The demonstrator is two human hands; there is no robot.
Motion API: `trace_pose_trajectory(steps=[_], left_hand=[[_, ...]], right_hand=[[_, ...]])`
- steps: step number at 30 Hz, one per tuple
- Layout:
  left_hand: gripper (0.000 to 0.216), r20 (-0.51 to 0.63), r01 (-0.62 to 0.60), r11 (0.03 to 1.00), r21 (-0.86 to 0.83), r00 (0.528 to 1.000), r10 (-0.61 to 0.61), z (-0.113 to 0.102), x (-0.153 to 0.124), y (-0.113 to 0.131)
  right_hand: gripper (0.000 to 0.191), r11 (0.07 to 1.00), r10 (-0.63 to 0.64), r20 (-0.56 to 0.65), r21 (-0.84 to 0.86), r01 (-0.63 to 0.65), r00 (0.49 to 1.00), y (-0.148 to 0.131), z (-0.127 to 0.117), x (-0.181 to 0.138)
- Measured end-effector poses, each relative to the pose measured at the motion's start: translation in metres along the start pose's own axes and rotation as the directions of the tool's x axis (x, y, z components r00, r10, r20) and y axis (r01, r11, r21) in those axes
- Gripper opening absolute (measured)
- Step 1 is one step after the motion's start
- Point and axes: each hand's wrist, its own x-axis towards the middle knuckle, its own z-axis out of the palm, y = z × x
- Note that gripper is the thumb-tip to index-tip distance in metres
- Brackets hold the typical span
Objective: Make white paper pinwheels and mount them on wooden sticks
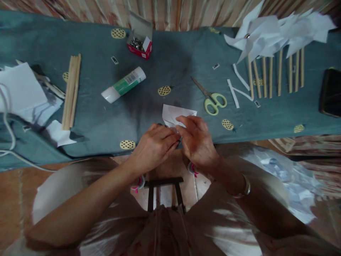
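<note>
A small piece of white paper (pixel 173 114) lies at the near edge of the table, partly folded. My left hand (pixel 154 145) and my right hand (pixel 197 138) meet over its near corner, fingers pinched together on it. The lower part of the paper is hidden under my fingers. Green-handled scissors (pixel 211 99) lie just to the right of the paper. A white and green glue stick (pixel 123 85) lies on its side to the upper left.
A teal cloth with pineapple prints (pixel 93 121) covers the table. A red box of pins (pixel 140 44) stands open at the back. Wooden sticks (pixel 71 90) and white sheets (pixel 21 92) lie left; paper pinwheels (pixel 271 35) on sticks right. A dark object (pixel 331 92) sits far right.
</note>
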Motion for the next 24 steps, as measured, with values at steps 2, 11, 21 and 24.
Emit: trace_pose_trajectory(steps=[2, 11, 21, 24], left_hand=[[0.017, 0.022, 0.006, 1.000, 0.011, 1.000, -0.007, -0.001, -0.001, 0.000], [0.017, 0.059, 0.020, 0.998, 0.055, 0.998, -0.023, -0.001, 0.000, -0.001], [0.016, 0.008, 0.038, 0.991, 0.125, 0.999, -0.039, -0.002, -0.002, -0.015], [0.016, 0.021, 0.068, 0.987, 0.147, 0.997, -0.071, -0.006, -0.002, -0.024]], right_hand=[[0.025, 1.000, 0.009, -0.015, 0.025, -0.008, 1.000, 0.000, 0.004, 0.000], [0.028, 0.990, 0.054, -0.011, 0.129, -0.052, 0.998, 0.006, -0.006, 0.000], [0.035, 0.944, 0.294, -0.011, 0.160, -0.289, 0.956, 0.031, -0.015, 0.008], [0.033, 0.937, 0.310, -0.002, 0.173, -0.305, 0.951, 0.028, -0.017, 0.010]])
